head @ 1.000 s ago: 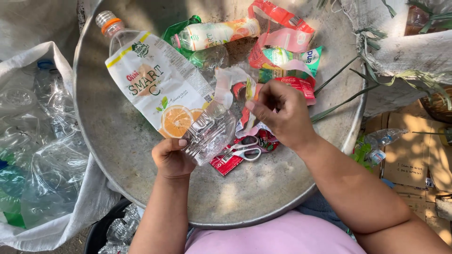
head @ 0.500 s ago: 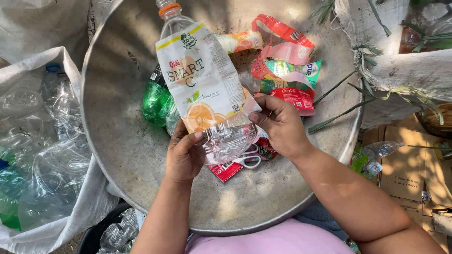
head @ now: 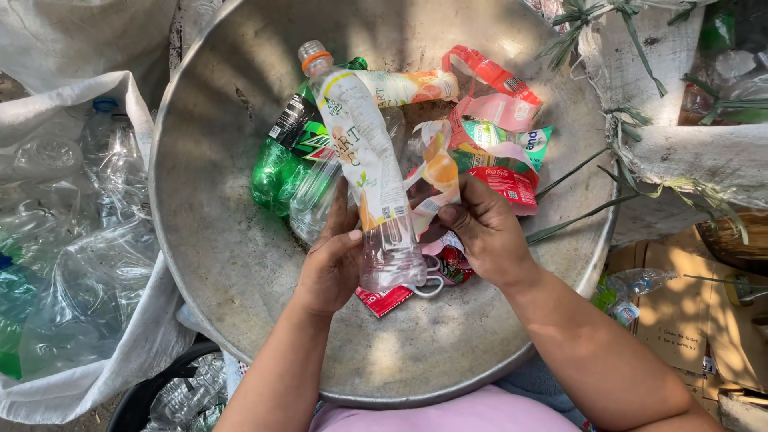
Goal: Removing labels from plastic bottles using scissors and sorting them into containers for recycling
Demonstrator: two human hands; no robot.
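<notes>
Hands work over a large round grey metal basin (head: 216, 240): the left hand (head: 332, 264) grips a clear plastic bottle with an orange cap ring (head: 364, 160) near its base, while the right hand (head: 484, 232) pinches its loosened white-and-orange label (head: 436, 172). Just behind lies a green plastic bottle (head: 276, 172).

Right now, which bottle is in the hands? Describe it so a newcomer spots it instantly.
Start at the big metal basin that fills the middle of the view. Both hands meet just below its centre: the left hand grips the clear bottle near its base, and the right hand pulls its label away. Unlike the green bottle lying beside it, it is clear, has an orange neck ring and a half-peeled white label.
</notes>
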